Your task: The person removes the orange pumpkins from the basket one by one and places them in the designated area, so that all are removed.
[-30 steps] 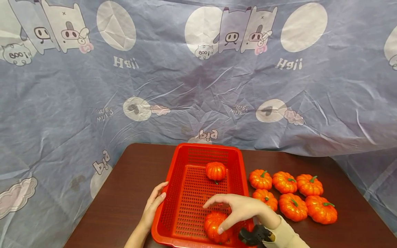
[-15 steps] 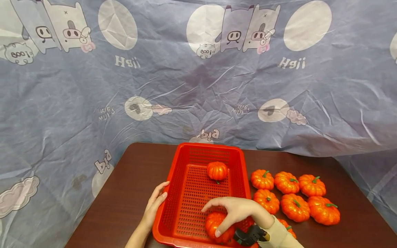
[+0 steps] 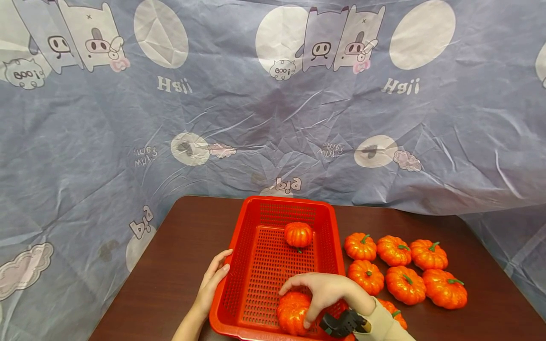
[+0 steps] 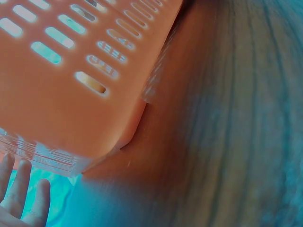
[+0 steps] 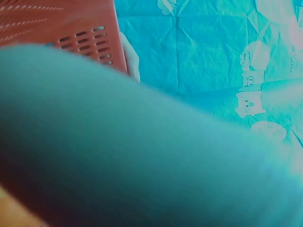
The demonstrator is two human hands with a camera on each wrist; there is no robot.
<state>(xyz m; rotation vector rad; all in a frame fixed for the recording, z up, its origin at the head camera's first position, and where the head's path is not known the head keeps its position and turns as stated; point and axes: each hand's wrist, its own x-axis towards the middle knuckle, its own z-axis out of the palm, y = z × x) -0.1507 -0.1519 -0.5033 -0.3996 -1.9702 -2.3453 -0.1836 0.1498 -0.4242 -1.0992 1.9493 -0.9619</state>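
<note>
A red perforated plastic basket [image 3: 250, 265] sits on the table with two shiny orange pumpkins in it. My left hand [image 3: 210, 284] rests against the basket's left side, fingers fairly straight; the left wrist view shows these fingers spread beside the basket wall. Inside the near right part of the basket, my right hand [image 3: 326, 292] grips one small pumpkin [image 3: 292, 313], fingers arched over its top and thumb on its right side. The other pumpkin [image 3: 298, 234] lies near the far end, its green stem toward me. A sleeve [image 5: 118, 142] hides the right hand in the right wrist view.
Right of the basket, several more pumpkins [image 3: 406, 285] stand in rows on the dark brown table [image 3: 183, 237]. One further pumpkin [image 3: 393, 312] is partly hidden behind the right sleeve. A grey-blue printed cloth [image 3: 256, 118] hangs behind and beside the table.
The near pumpkin has shifted a little left under my right hand, whose thumb now sits on its right side. The view moved slightly, and a partly hidden pumpkin came out beside the right sleeve.
</note>
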